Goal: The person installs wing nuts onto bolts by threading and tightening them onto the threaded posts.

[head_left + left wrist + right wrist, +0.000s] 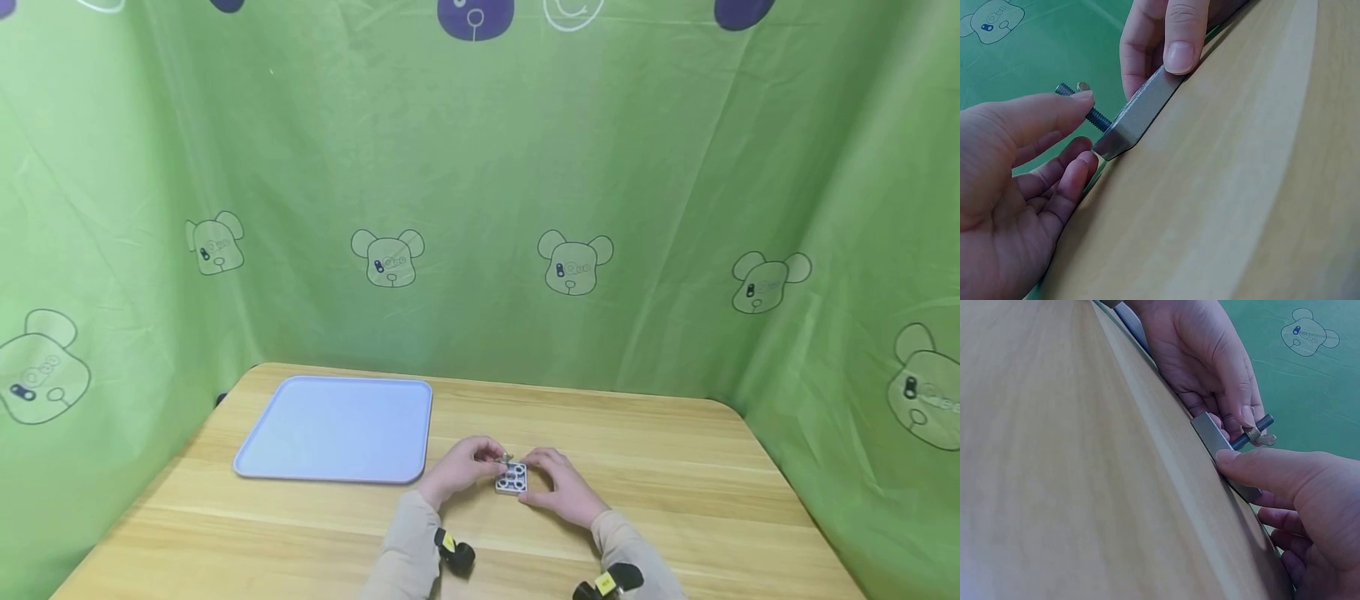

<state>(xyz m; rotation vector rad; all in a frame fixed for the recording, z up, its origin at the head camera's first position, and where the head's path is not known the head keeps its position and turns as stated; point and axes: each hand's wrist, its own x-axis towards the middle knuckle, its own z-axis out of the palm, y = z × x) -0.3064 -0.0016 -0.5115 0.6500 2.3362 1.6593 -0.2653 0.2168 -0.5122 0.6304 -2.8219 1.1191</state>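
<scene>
A small square metal block [512, 481] with round holes in its top lies on the table between both hands. From it rises a dark threaded bolt [1099, 119], carrying a brass-coloured wing nut [1265, 440] near its upper end. My left hand [465, 468] pinches the wing nut with its fingertips, which partly cover it in the left wrist view. On the other side, my right hand [566, 492] grips the block [1210, 432] by its edges, thumb on the near side and fingers on the far side.
A pale blue-violet tray [337, 429] lies at the back left of the wooden table [675, 467]. Green curtains [480, 150] with bear-head prints hang behind the table and at both sides. Black wrist cameras [456, 553] sit on the sleeves.
</scene>
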